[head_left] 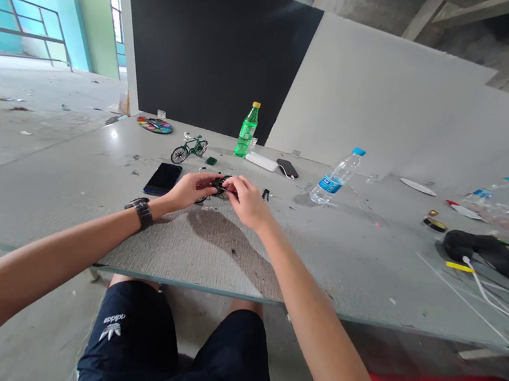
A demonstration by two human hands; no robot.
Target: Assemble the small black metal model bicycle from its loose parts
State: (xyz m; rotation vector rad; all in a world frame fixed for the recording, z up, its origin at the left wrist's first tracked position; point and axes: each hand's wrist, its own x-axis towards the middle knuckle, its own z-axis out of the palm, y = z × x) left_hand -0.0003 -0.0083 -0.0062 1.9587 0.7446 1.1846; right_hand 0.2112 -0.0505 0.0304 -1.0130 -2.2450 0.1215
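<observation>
Both of my hands meet over the grey table, around a small black model part [220, 185] with a wheel-like shape. My left hand [189, 189], with a dark watch on its wrist, is closed on the part's left side. Fingers of my right hand [247, 201] pinch its right side. Much of the part is hidden by the fingers. A small green model bicycle [190, 148] stands upright behind my left hand, with a little green piece [211, 160] beside it. A small black piece [266, 195] lies just right of my right hand.
A dark phone [163, 179] lies left of my hands. Behind them are a green bottle [247, 131], a white power bank [261, 162] and a paint palette [154, 126]. A clear bottle [334, 179] leans at the right; farther right lie tape [435, 224] and cables [494, 299].
</observation>
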